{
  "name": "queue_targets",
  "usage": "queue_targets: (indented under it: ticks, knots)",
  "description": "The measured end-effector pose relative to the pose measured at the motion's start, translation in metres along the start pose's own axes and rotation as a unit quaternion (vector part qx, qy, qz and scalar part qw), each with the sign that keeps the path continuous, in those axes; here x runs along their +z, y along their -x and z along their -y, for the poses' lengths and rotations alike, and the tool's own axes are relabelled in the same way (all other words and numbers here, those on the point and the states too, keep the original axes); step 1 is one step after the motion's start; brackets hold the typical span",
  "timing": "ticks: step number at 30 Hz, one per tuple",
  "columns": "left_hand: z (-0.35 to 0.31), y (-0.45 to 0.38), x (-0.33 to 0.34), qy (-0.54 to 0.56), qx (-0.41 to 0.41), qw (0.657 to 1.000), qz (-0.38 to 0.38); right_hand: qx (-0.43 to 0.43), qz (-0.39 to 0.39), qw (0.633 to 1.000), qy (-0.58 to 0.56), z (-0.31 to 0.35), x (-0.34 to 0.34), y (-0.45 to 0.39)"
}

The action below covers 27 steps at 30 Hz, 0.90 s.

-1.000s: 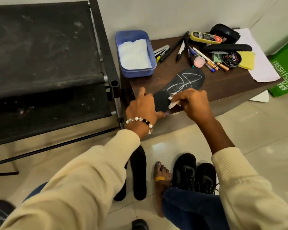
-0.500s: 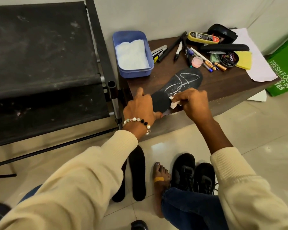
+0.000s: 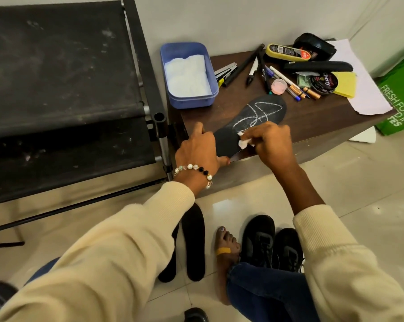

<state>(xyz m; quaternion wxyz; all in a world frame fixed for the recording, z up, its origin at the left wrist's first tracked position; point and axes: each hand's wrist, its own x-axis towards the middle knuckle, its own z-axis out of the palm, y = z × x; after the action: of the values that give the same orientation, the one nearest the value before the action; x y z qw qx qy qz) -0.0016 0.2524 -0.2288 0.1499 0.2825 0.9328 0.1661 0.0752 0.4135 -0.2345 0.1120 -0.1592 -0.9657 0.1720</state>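
A black insole (image 3: 254,117) with white chalk loops lies on the dark wooden table (image 3: 312,119), its heel end over the near edge. My left hand (image 3: 200,151) grips that heel end, thumb under the edge. My right hand (image 3: 269,142) pinches a small white tissue wad (image 3: 244,141) and presses it on the insole's middle, just below the chalk lines.
A blue tub (image 3: 189,75) of white tissue stands at the table's back left. Pens, markers, a shoe-polish tin (image 3: 324,82), a yellow sponge and paper crowd the back right. Two black insoles (image 3: 193,242) and black shoes (image 3: 272,242) lie on the floor. A black rack (image 3: 64,89) stands left.
My right hand with the tissue has slid a little farther up the insole toward the chalk lines. My left hand keeps its hold on the heel end.
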Motion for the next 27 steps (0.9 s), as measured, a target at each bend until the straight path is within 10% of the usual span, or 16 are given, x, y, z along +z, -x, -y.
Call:
queue_targets:
  ticks: [10, 19, 27]
  knots:
    - [0.0, 0.0, 0.0, 0.013, 0.005, 1.0, -0.011, -0.049, 0.111, 0.99, 0.074, 0.031, 0.005, -0.004]
    - [0.0, -0.001, 0.002, 0.046, 0.004, 0.999, -0.007, 0.023, 0.024, 0.997, 0.065, 0.039, 0.019, -0.018]
    - [-0.001, 0.001, 0.001, 0.029, -0.005, 0.999, -0.012, 0.0, 0.145, 0.98, 0.134, 0.05, 0.0, -0.009]
